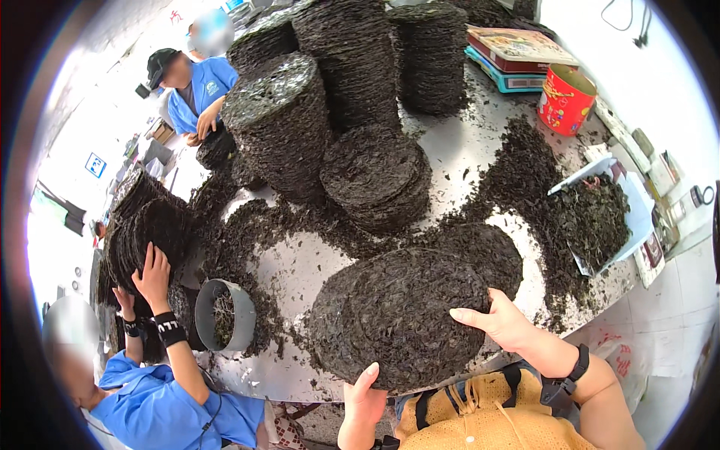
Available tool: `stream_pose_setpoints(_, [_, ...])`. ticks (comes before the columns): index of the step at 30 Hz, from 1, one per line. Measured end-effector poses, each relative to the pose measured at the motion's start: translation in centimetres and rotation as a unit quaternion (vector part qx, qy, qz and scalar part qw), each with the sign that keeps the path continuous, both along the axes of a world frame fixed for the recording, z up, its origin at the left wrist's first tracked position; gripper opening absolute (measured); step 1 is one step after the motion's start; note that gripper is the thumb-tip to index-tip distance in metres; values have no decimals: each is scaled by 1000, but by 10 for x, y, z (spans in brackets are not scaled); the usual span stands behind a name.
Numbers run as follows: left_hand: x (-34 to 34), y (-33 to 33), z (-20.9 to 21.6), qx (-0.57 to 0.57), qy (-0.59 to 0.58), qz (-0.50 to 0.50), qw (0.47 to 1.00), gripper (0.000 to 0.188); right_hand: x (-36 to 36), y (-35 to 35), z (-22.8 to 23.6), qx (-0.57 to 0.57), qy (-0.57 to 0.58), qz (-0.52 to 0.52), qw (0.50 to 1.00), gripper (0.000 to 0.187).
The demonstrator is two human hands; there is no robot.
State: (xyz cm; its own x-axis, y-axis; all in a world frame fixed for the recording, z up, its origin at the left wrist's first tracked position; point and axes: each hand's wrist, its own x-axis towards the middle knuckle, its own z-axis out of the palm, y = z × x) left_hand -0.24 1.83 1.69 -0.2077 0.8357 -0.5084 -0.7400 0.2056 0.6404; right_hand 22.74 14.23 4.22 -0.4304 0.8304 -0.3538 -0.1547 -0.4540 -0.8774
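Note:
Between my two hands is a round dark seaweed cake [401, 315], tilted up at the table's near edge. My left hand [365, 403] grips its lower edge, thumb on top and fingers hidden beneath. On the right edge, my right hand [499, 321] pinches it with the thumb over the face. Behind it, partly covered, lies another dark seaweed cake or stack [495, 259]. A short round stack of seaweed cakes [377, 176] stands just beyond, with taller stacks [277, 124] around it.
Loose seaweed bits [517, 180] litter the metal table [296, 262]. At right stand a blue-white bin [641, 206] of seaweed, a red tin [568, 101] and scales [514, 64]. A grey ring [241, 319] sits left, near a co-worker [161, 397] handling cakes; another person [199, 94] works farther back.

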Motion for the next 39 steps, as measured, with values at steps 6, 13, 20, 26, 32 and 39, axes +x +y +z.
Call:
stream_pose_setpoints(6, [14, -3, 10, -29, 20, 26, 999, 44, 10, 1, 4, 328, -155, -163, 917, 43])
stream_pose_setpoints(13, [42, 4, 17, 1, 73, 43, 996, 43, 4, -24, 25, 557, -212, 33, 802, 10])
stream_pose_setpoints(20, [44, 0, 17, 11, 20, 16, 1000, 49, 12, -13, 30, 566, -208, -81, 794, 23])
stream_pose_setpoints(26, [32, 2, -2, 23, -4, 62, 998, 40, 44, 7, -23, 37, -20, -26, 999, 45])
stream_pose_setpoints(32, [14, -4, -16, 16, 0, 99, 995, 36, 93, 33, -44, 179, -144, -186, 955, 37])
stream_pose_setpoints(39, [13, -13, -14, -15, 65, 109, 992, 35, 69, 21, -29, 434, -380, -78, 813, 49])
